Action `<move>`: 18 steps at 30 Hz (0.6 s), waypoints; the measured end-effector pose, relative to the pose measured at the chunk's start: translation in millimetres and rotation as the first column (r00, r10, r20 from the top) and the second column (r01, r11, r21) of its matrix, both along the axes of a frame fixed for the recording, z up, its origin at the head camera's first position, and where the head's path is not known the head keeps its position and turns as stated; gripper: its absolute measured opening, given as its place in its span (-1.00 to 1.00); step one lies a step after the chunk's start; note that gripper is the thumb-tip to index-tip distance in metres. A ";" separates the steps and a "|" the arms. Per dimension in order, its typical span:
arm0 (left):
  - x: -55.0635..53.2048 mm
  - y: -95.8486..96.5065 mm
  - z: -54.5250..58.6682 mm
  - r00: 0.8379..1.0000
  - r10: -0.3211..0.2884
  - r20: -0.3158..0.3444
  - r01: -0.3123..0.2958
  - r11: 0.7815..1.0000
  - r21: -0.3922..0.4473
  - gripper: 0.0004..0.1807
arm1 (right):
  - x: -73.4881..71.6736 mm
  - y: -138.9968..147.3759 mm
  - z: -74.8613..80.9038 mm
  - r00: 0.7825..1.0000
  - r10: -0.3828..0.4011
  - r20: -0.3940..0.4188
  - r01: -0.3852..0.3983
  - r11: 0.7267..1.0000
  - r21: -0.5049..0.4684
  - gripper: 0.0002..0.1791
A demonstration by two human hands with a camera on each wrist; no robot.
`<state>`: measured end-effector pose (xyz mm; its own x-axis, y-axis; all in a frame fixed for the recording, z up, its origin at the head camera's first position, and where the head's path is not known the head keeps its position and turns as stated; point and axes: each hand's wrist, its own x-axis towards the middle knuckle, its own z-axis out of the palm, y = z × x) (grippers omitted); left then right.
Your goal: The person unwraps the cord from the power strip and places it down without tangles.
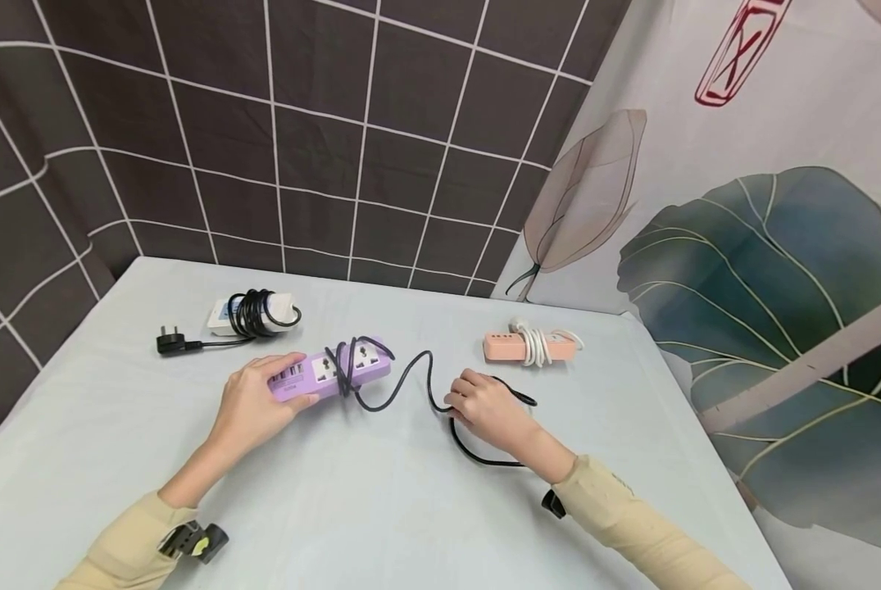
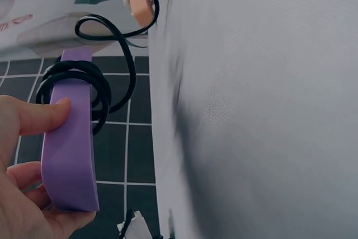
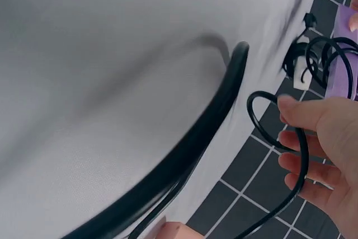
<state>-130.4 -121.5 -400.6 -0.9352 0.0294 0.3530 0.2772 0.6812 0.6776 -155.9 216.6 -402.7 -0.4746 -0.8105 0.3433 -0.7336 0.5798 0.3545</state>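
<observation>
My left hand (image 1: 252, 401) grips one end of a purple power strip (image 1: 309, 378), thumb on one side and fingers on the other. Black cord (image 2: 72, 76) loops loosely around the strip's other half. From there the cord runs in a wavy line to my right hand (image 1: 488, 410), which pinches it between thumb and fingers. In the right wrist view, a small bend of the cord (image 3: 258, 117) sticks out past the thumb, and a further length hangs across the palm. Beyond the right hand the black cord curves back toward the wrist, where the forearm hides its end.
At the back left lies a white power strip (image 1: 222, 318) wrapped in black cord, its black plug (image 1: 170, 341) on the table. A pink power strip (image 1: 505, 347) bound with white cord sits at the back right. A dark checked curtain (image 1: 322, 147) rises behind the table (image 1: 381, 524).
</observation>
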 end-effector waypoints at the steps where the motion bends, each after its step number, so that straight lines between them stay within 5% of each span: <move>1: 0.0 0.1 0.0 1.000 -0.001 0.001 0.000 1.000 0.000 -0.34 | 1.1 -0.3 0.8 1.000 -0.004 0.021 0.004 1.000 -0.003 -0.82; 14: -0.7 0.6 0.3 1.000 -0.004 -0.011 0.004 1.000 0.000 -0.35 | 15.6 -3.8 8.7 0.969 -0.083 0.230 0.072 0.996 0.058 -0.66; 18: -0.7 1.0 0.4 1.000 -0.005 0.000 0.005 1.000 0.001 -0.34 | 18.4 -6.2 11.8 0.966 -0.099 0.239 0.090 0.995 0.049 -0.57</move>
<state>-131.2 -120.6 -400.1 -0.9349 0.0337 0.3534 0.2809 0.6788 0.6784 -137.4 210.4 -390.9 -0.6143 -0.7682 0.1805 -0.7426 0.6401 0.1969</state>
